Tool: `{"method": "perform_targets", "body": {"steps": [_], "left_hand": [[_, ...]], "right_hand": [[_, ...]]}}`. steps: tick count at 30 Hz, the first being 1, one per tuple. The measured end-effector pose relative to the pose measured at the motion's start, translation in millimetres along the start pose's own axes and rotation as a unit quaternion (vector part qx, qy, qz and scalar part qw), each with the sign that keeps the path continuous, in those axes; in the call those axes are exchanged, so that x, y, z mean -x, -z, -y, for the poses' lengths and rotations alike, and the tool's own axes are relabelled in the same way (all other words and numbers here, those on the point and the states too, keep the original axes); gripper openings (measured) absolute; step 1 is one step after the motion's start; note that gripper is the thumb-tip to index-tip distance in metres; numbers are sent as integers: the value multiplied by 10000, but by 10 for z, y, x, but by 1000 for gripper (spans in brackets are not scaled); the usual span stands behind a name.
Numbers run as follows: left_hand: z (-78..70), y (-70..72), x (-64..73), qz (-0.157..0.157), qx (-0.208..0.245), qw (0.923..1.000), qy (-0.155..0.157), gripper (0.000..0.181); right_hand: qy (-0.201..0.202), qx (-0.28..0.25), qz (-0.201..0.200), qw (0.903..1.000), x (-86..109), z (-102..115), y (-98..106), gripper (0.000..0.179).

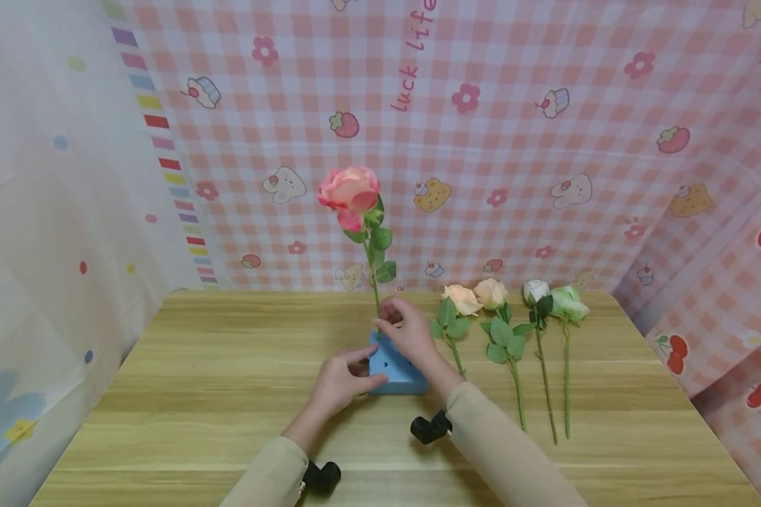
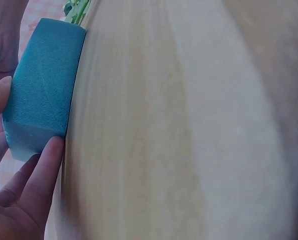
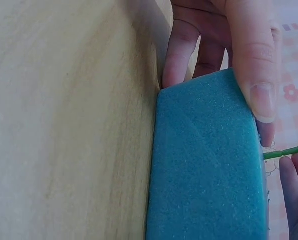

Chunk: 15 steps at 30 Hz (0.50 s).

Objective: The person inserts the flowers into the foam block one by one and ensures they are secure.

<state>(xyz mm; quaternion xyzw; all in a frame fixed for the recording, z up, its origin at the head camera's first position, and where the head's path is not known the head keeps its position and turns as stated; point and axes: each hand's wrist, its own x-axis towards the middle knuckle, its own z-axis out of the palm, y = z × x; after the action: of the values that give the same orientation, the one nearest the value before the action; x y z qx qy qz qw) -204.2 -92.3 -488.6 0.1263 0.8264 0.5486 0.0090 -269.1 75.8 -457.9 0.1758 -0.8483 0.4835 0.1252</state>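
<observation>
A blue foam block (image 1: 398, 387) with small holes in its top sits on the wooden table. My left hand (image 1: 341, 384) grips it at its left side, thumb over the top near the front edge. In the left wrist view, fingers (image 2: 46, 162) press against the end of the block. An artificial pink rose (image 1: 350, 193) stands nearly upright, its stem meeting the block's back left part. Low on that stem, just above the foam, my right hand (image 1: 409, 331) pinches it between thumb and fingers. The green stem (image 3: 288, 151) leaves the block's top face in the right wrist view.
Right of the block lie several more artificial roses: two peach roses (image 1: 461, 299), a white rose (image 1: 535, 290) and a pale green rose (image 1: 568, 303), stems toward me. The table (image 1: 228, 380) ends at a checked cloth backdrop (image 1: 514, 239).
</observation>
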Motion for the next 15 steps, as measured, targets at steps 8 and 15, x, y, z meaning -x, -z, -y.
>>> {"method": "perform_targets", "body": {"steps": [8, 15], "left_hand": [[-6, -4, 1, 0, -14, 10000, -32, 58], [-21, -5, 4, -27, -73, 10000, 29, 58]], "right_hand": [[-453, -410, 308, 9977, 68, -5, 109, 24], [-801, -658, 669, 9924, 169, 6, 336, 29]]}}
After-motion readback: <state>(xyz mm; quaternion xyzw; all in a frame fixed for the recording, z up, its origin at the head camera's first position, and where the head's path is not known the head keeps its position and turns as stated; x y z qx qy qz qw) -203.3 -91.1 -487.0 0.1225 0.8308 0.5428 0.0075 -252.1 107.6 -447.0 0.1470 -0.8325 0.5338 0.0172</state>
